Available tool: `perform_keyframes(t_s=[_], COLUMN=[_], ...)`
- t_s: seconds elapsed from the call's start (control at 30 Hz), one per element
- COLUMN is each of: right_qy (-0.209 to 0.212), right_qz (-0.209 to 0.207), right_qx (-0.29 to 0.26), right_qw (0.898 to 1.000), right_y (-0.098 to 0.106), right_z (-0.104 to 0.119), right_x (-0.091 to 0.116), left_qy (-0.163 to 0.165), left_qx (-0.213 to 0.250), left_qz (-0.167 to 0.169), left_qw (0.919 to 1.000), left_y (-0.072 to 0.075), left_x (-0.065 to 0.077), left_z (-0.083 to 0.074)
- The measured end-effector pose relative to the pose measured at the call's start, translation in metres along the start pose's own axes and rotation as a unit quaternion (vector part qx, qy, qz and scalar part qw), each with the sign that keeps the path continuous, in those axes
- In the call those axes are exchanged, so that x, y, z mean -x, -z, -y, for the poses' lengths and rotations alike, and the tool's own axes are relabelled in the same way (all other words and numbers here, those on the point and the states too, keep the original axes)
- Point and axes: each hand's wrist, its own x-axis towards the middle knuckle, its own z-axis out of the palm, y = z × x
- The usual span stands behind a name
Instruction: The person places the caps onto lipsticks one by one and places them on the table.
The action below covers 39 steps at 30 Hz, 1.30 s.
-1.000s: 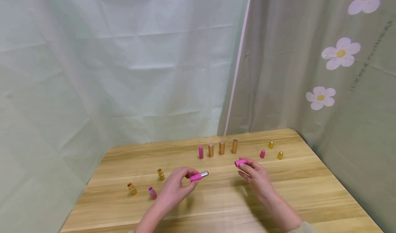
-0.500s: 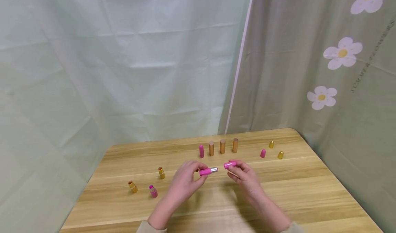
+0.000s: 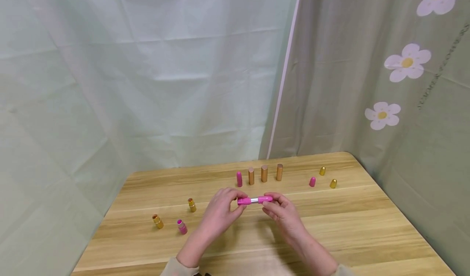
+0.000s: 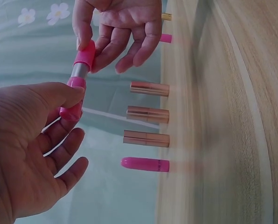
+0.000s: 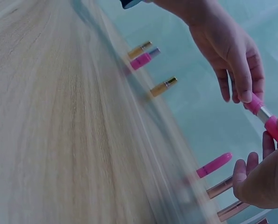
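Observation:
Above the middle of the table, my left hand (image 3: 218,214) pinches the pink base of a lipstick (image 3: 244,201) between thumb and fingers. My right hand (image 3: 287,218) pinches a pink lipstick cap (image 3: 266,199), lined up end to end with the base. The cap's mouth is at the silver collar (image 4: 79,70), and a band of silver shows between the two pink parts. Both pieces lie roughly level in the head view. In the left wrist view the other fingers of the left hand are spread loosely, away from the lipstick.
Behind the hands stand a capped pink lipstick (image 3: 239,179) and three rose-gold tubes (image 3: 264,173). At left are two uncapped gold lipsticks (image 3: 157,221) and an uncapped pink one (image 3: 182,226). A pink cap (image 3: 312,182) and two gold caps (image 3: 333,183) stand right on the wooden table (image 3: 367,223).
The hands have come together: the left moved right with the lipstick base, the right moved left with the cap. The gap between the pieces has closed, and the cap now meets the silver collar.

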Motion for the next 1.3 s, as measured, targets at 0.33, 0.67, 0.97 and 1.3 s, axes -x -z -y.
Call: perform_keyframes(t_s=[0.33, 0.67, 0.97, 1.3], right_qy=[-0.003, -0.004, -0.001, 0.021], right_qz=[0.020, 0.024, 0.014, 0.015], right_qx=[-0.002, -0.003, -0.006, 0.058], right_qw=[1.000, 1.000, 1.000, 0.998], right_y=[-0.009, -0.010, -0.012, -0.009], right_z=[-0.004, -0.005, -0.007, -0.006], right_x=[0.001, 0.001, 0.002, 0.002], left_qy=[0.004, -0.006, -0.022, -0.009], left_qx=[0.008, 0.009, 0.015, 0.016], left_qz=[0.022, 0.023, 0.021, 0.018], left_qw=[0.9997, 0.9997, 0.9994, 0.9997], left_y=[0.003, 0.003, 0.002, -0.001], left_x=[-0.002, -0.002, 0.000, 0.002], left_z=[-0.003, -0.005, -0.007, -0.008])
